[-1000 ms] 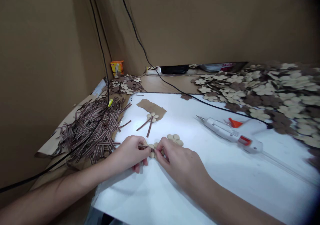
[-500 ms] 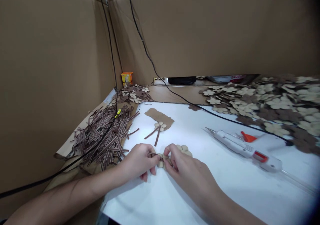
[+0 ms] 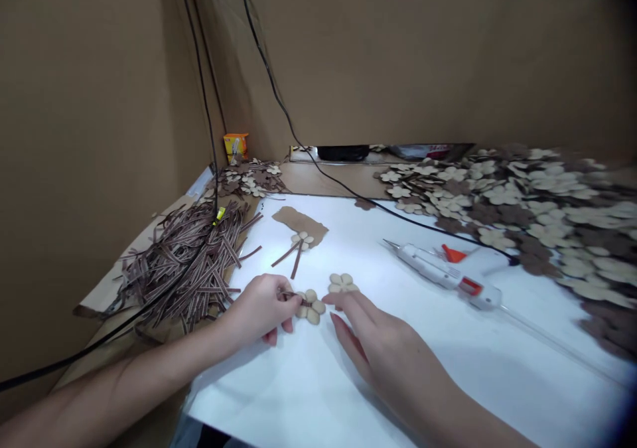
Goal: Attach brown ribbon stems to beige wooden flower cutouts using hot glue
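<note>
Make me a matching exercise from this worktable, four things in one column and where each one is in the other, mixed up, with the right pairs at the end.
Things
1. White glue gun
2. Tangled heap of brown striped ribbons
3. Small orange-and-yellow box
4. Cream five-petal flower with a ribbon across it

Places
A. At the fingertips of the left hand
B. Far back, near the corner of the brown cardboard walls
C. On the white board, to the right
D. Beside the white board, to its left

Right pairs: 1-C, 2-D, 3-B, 4-A
</note>
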A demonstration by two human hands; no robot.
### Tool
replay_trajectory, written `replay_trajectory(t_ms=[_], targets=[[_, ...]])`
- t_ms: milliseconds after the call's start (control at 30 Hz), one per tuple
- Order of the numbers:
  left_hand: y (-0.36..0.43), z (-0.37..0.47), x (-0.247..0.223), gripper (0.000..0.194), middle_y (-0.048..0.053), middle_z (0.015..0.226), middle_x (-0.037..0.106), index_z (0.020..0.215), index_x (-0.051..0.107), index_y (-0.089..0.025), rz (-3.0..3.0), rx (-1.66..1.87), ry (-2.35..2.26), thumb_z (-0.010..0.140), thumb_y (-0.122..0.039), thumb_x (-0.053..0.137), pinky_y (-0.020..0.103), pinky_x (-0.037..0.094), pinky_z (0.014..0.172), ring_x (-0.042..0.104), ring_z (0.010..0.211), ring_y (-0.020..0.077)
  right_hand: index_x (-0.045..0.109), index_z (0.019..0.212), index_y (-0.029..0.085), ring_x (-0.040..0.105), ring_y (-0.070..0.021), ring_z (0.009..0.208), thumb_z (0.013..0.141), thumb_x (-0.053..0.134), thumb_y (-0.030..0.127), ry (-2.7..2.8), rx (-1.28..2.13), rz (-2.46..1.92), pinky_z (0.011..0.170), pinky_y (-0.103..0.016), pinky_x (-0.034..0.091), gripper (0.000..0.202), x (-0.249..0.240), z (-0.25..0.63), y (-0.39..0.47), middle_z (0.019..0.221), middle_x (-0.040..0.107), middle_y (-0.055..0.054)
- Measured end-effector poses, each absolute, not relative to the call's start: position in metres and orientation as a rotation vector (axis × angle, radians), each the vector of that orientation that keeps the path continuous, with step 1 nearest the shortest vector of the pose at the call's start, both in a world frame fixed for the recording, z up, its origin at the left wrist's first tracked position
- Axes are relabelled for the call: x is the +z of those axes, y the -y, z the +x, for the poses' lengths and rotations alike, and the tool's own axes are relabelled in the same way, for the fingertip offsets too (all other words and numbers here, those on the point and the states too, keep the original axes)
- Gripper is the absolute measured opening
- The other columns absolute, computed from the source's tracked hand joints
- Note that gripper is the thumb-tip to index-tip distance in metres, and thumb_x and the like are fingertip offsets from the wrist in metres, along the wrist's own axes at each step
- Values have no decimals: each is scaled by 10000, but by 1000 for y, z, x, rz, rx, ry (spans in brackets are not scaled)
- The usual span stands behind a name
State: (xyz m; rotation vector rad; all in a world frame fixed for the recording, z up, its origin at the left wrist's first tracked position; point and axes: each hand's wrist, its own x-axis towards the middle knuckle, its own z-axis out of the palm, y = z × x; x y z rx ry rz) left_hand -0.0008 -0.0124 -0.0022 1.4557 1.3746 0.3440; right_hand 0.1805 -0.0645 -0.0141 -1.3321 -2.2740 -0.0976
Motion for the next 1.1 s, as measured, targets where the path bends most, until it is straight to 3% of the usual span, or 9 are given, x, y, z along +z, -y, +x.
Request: replay_trajectory(t_ms=[167, 467, 767, 1100], targets=[[12, -1, -3, 217, -53, 469, 560, 662, 480, -177, 1443, 333, -1371, 779, -351, 536, 150, 247, 215, 398, 226, 57, 577, 1074, 97, 619, -243, 921, 876, 338, 104, 2363, -158, -1178, 755, -376, 547, 310, -12, 177, 69, 998, 636, -143], [9, -5, -3, 231, -45, 492, 582, 679, 487, -171, 1368, 310, -1292, 793, -370, 515, 142, 272, 226, 426, 241, 57, 549, 1189, 4, 498, -278, 1128, 815, 330, 12, 2569, -457, -1034, 965, -397, 439, 434, -43, 177, 73, 1216, 581, -139], [6, -5, 1, 168, -42, 498, 591, 678, 481, -162, 1243, 269, -1288, 774, -293, 526, 140, 341, 268, 466, 274, 58, 498, 1251, 36, 475, -290, 1169, 857, 392, 100, 2638, -456, -979, 935, -432, 453, 413, -54, 189, 69, 1315, 506, -143], [10, -6, 1, 163, -33, 461, 570, 617, 463, -167, 1337, 228, -1357, 751, -244, 514, 132, 311, 273, 443, 282, 52, 564, 1169, 70, 565, -236, 861, 815, 383, 77, 2715, -428, -986, 730, -387, 476, 398, -36, 190, 65, 1274, 542, -151]])
